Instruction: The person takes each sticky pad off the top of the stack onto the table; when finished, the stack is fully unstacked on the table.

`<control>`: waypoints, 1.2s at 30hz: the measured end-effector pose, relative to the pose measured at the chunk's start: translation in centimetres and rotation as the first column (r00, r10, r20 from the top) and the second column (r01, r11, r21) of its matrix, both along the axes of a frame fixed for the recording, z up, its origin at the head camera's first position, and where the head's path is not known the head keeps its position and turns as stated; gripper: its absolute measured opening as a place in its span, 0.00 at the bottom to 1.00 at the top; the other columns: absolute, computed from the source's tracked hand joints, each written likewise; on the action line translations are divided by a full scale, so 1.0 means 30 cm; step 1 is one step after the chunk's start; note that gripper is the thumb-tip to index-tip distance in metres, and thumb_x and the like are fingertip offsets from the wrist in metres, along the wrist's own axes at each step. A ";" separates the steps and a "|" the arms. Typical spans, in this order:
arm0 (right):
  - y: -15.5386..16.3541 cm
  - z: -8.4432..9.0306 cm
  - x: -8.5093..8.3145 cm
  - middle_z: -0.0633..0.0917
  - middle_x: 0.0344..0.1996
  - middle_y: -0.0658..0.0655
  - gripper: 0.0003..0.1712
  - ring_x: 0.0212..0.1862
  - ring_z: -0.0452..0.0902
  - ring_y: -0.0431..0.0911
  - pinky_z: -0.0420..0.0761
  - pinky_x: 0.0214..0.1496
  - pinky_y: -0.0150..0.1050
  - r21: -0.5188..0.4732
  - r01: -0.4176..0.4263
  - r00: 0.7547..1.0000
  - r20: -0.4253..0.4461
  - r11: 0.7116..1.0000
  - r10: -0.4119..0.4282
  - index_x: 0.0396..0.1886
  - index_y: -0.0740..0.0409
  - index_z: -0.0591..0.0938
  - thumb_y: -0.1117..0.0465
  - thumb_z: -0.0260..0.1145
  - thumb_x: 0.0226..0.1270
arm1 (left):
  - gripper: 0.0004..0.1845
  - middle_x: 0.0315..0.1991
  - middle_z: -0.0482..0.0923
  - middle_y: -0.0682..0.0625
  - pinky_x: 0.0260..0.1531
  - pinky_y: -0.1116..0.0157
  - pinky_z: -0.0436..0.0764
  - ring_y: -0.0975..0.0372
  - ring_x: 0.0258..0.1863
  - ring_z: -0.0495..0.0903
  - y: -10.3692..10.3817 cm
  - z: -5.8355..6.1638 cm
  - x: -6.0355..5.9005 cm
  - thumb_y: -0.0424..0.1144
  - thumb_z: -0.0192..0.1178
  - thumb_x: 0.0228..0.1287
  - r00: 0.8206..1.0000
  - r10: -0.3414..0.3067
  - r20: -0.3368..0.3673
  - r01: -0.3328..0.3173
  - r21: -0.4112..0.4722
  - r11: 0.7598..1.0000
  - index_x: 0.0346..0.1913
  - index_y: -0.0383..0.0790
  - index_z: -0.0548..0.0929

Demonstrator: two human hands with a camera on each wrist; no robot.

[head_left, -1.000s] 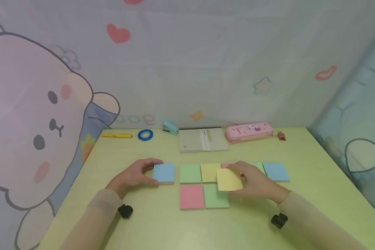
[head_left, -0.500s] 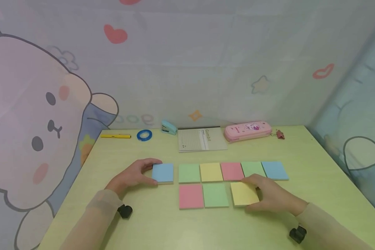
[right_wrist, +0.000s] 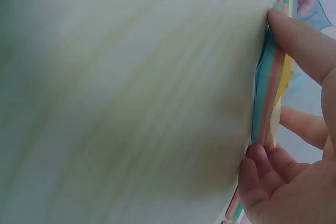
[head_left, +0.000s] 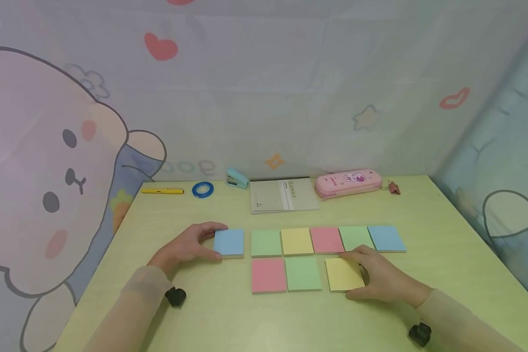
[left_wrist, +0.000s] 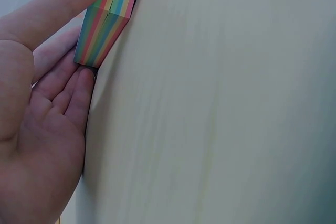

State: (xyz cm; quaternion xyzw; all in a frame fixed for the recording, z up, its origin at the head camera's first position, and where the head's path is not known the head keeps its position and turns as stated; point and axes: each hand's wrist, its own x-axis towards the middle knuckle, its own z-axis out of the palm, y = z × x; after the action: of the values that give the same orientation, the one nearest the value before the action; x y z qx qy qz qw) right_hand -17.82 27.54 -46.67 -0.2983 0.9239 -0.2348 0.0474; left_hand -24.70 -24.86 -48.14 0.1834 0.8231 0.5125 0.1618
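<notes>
My left hand [head_left: 188, 248] holds a blue-topped sticky note pad [head_left: 229, 242] by its edges, thumb at the near side and fingers at the far side. In the left wrist view that pad's striped, many-coloured sides [left_wrist: 105, 30] show. With thumb and fingers, my right hand [head_left: 382, 277] grips a yellow-topped sticky note pad [head_left: 344, 275] low at the table. Its layered edge [right_wrist: 269, 93] appears in the right wrist view. Left of this pad, across a small gap, lies a green pad [head_left: 303, 274], and beside that a pink pad [head_left: 269, 275].
Behind the front row runs a row of several pads, from green [head_left: 266, 243] to blue [head_left: 386, 238]. Along the table's back lie a yellow pen [head_left: 163, 191], blue tape roll [head_left: 203, 189], stapler [head_left: 237, 178], notebook [head_left: 284, 195], pink pencil case [head_left: 348, 183] and small red charm [head_left: 394, 187].
My right hand has carried the yellow pad rightward and down, from above the rows to beside the front green pad. My left hand stays on the blue pad.
</notes>
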 end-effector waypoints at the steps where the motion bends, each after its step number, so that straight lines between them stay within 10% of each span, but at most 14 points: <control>1: 0.003 0.002 0.001 0.79 0.56 0.51 0.53 0.56 0.77 0.45 0.82 0.59 0.49 0.001 0.001 1.000 0.002 1.000 -0.001 0.73 0.56 0.76 0.35 0.82 0.53 | 0.42 0.75 0.70 0.41 0.77 0.47 0.62 0.45 0.77 0.66 0.000 0.000 0.000 0.35 0.82 0.53 1.000 0.000 -0.002 0.000 0.000 1.000 0.73 0.38 0.75; 36: 0.016 -0.010 -0.023 0.79 0.47 0.46 0.44 0.46 0.72 0.40 0.76 0.43 0.34 -0.056 0.006 0.999 0.045 0.998 -0.003 0.69 0.57 0.80 0.38 0.79 0.60 | 0.42 0.75 0.70 0.40 0.77 0.49 0.62 0.44 0.77 0.66 0.006 0.005 0.005 0.34 0.82 0.54 1.000 0.001 0.007 -0.001 0.009 1.000 0.73 0.37 0.75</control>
State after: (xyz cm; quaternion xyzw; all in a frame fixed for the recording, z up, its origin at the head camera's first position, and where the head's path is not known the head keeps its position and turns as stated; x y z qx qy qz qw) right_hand -18.52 28.03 -46.98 -0.2920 0.9163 -0.2676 0.0591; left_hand -24.55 -24.69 -47.99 0.1820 0.8203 0.5171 0.1634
